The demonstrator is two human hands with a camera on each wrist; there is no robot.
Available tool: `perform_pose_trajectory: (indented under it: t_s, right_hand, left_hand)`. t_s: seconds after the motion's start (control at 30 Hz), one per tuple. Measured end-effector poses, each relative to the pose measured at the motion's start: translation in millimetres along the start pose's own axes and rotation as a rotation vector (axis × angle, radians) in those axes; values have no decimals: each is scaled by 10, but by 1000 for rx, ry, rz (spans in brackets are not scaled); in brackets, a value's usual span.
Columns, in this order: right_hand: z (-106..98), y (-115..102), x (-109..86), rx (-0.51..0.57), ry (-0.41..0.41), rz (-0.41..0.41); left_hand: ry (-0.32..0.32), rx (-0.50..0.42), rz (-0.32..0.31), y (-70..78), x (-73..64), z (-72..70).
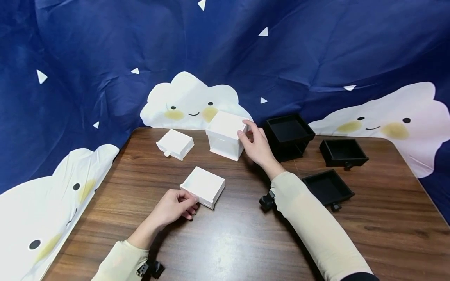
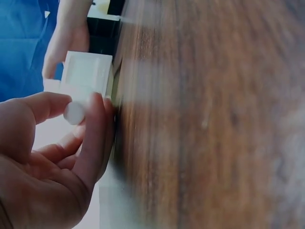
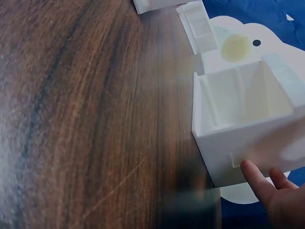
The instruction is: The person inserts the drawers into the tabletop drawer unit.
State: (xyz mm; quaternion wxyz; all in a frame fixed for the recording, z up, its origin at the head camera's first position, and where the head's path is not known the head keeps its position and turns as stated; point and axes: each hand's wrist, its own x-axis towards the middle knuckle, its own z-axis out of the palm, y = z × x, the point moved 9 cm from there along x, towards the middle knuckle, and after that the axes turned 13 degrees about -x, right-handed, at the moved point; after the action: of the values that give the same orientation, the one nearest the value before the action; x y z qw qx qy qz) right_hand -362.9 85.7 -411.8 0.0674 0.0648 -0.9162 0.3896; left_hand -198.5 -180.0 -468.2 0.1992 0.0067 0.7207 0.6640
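My left hand (image 1: 174, 207) is at the front left corner of a small white drawer (image 1: 204, 183) on the table. Its thumb and fingers pinch the drawer's round white knob (image 2: 74, 113), seen close up in the left wrist view. Farther back stands a white mini drawer cabinet (image 1: 226, 125), upright, its hollow front facing me. My right hand (image 1: 258, 146) holds this cabinet at the top right edge, thumb and index finger on the rim. In the right wrist view, other fingers (image 3: 255, 179) lie against the cabinet's side wall (image 3: 224, 152).
A second white drawer (image 1: 175, 142) lies at the back left. Right of the white cabinet stands a black cabinet (image 1: 290, 130), with two black drawers (image 1: 344, 150) beside and in front of it. A blue cloud-print curtain (image 1: 225, 47) hangs behind the wooden table (image 1: 225, 242).
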Motion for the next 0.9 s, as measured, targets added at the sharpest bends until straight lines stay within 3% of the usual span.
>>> perform_pose_trajectory:
  t_s: [0.53, 0.9]
  right_hand:
    - [-5, -19, 6, 2, -8, 4]
    - [-2, 8, 17, 5, -5, 5]
  left_hand:
    - [7, -84, 24, -19, 33, 29]
    - [52, -146, 19, -13, 81, 15]
